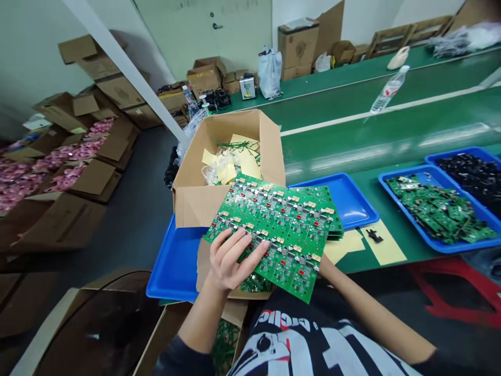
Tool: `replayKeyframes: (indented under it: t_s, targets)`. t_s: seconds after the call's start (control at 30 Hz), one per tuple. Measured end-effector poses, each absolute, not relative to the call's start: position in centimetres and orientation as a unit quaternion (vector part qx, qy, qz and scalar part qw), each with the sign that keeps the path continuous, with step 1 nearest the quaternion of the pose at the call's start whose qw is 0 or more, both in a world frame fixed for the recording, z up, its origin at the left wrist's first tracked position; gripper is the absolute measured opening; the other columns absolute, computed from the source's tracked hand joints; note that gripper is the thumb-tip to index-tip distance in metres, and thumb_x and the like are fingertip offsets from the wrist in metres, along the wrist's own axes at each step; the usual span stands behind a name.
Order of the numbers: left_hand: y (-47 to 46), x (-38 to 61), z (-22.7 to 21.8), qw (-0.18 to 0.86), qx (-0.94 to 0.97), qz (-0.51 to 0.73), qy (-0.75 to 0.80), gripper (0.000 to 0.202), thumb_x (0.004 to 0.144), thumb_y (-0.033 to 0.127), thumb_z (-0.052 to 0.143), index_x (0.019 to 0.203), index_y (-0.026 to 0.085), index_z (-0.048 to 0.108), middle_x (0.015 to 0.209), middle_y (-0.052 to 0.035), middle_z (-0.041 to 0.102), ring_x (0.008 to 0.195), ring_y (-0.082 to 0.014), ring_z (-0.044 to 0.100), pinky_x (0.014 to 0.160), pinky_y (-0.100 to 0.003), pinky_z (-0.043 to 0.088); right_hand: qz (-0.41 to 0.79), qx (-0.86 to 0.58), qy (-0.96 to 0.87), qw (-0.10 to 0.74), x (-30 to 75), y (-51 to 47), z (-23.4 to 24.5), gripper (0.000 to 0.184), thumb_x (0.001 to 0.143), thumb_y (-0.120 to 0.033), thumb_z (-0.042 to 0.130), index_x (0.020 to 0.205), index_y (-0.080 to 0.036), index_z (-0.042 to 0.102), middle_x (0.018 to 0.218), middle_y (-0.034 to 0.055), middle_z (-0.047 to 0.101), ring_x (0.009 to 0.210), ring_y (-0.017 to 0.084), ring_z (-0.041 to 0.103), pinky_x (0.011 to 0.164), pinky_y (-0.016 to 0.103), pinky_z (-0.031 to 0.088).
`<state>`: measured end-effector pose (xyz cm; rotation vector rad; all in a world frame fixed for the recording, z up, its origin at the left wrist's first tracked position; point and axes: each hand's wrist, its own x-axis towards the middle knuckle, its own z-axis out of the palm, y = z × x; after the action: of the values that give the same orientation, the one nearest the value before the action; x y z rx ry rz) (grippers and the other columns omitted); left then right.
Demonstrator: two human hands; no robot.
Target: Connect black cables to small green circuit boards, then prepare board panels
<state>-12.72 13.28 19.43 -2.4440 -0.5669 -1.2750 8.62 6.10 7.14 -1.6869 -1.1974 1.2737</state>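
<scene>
A green circuit board panel (274, 230), dotted with white connectors and small red parts, is held tilted in front of me. My left hand (235, 258) grips its left lower edge, fingers lying over the top face. At the right edge, my right hand (324, 265) supports the panel from beneath; its fingers are hidden behind it. Just past the panel's right corner lies a stack of similar boards (334, 224). Behind the panel stands an open cardboard box (272, 151) with yellow paper, clear plastic and green strips inside.
Blue trays flank the box, one at left (176, 266) and one at right (352, 201). Farther right, a blue tray (434, 245) holds small green boards, beside one with black parts (473, 175). A water bottle (391, 89) stands on the green bench. Cartons crowd the floor at left.
</scene>
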Motion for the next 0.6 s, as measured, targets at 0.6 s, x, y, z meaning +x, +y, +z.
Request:
replayKeyframes:
  t_s: [0.6]
  targets:
    - [13.5,-4.1,19.2,-0.49,-0.684,-0.277,-0.464,0.094,0.064,0.047,0.066,0.138,0.021,0.013,0.138,-0.019,0.031,0.124,-0.0335,0.034,0.097,-0.049,0.034,0.61,-0.518,-0.181,0.572,19.8,6.5,16.6,0.043,0.061,-0.04,0.064,0.097,-0.016,0.062,0.087,0.0087,0.07,0.086,0.029,0.064,0.078,0.042,0.05]
